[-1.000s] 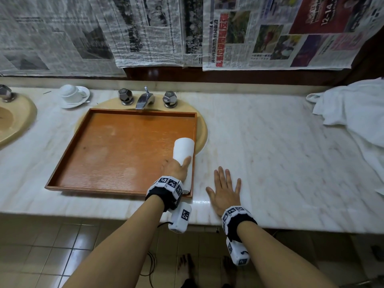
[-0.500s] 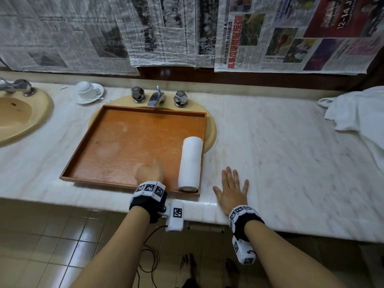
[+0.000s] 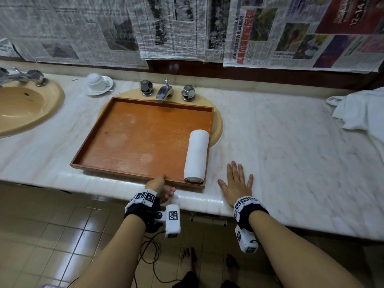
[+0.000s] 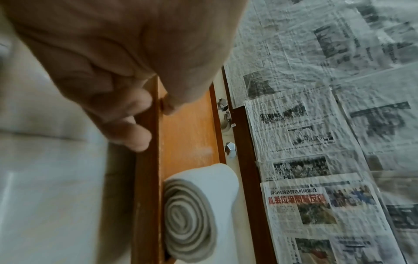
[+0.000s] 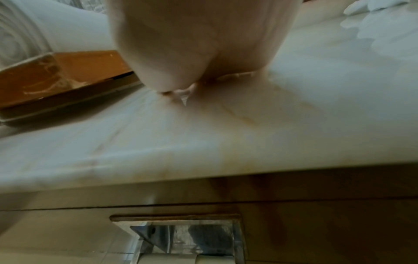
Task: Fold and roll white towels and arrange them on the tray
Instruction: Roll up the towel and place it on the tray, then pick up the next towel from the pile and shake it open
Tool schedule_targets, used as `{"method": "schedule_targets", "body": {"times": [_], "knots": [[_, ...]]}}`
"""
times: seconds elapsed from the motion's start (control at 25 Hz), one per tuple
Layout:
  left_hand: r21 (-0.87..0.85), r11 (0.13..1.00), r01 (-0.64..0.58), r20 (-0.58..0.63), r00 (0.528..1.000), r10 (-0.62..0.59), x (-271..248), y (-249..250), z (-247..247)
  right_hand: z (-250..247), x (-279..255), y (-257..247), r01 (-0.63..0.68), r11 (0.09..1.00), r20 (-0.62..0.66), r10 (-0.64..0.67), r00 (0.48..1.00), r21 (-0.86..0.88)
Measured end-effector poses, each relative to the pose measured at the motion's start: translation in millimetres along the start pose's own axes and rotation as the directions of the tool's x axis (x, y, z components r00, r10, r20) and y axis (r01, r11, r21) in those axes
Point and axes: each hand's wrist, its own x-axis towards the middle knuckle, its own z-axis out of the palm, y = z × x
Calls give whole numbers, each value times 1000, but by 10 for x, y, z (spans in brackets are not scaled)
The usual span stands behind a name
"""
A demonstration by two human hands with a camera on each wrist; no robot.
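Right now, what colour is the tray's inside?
Orange-brown wood, with a few pale faded patches on the tray floor. The head view shows it best.

Your pale veined marble counter (image 3: 280, 142) carries a shallow rectangular wooden tray (image 3: 133, 140) over its tan sink. Left of the tray sits an upturned white cup on a saucer (image 3: 99, 84); far right, crumpled white towels (image 3: 361, 111).

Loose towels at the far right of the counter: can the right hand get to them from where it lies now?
Probably yes. The right hand lies flat and empty on the counter, and only bare marble shows between it and the loose towels; a long sideways reach, though.
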Motion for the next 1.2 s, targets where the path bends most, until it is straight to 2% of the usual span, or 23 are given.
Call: {"method": "schedule_targets", "body": {"times": [0.08, 0.36, 0.52, 0.72, 0.8, 0.92, 1.04, 1.12, 1.2], "knots": [[-47, 999, -21, -26, 999, 19, 15, 37, 43, -4, 9, 7, -1, 1000, 5, 1, 1000, -2], [-15, 1000, 0, -30, 1000, -1, 26, 88, 104, 9, 18, 6, 5, 1000, 1, -5, 1000, -14], [-15, 1000, 9, 13, 1000, -8, -16, 88, 58, 2, 26, 13, 9, 1000, -2, -9, 1000, 2], [181, 983, -29, -13, 999, 32, -233, 182, -56, -203, 27, -65, -25, 999, 98, 20, 995, 46], [217, 972, -85, -19, 996, 91, -387, 306, 9, -452, 20, -47, -10, 987, 65, 0, 998, 161], [256, 940, -225, 36, 974, 223, -623, 568, 449, -958, -50, 181, 49, 933, -106, -11, 994, 356], [280, 880, -385, 107, 923, 370, -877, 738, 1295, -1462, -210, 621, 104, 900, -177, -30, 984, 423], [316, 793, -521, 164, 853, 496, -1068, 734, 1948, -1735, -357, 1035, 123, 876, -228, -15, 973, 467], [363, 666, -651, 285, 758, 586, -1260, 660, 2613, -1904, -526, 1553, 111, 861, -293, 46, 955, 496]]}}
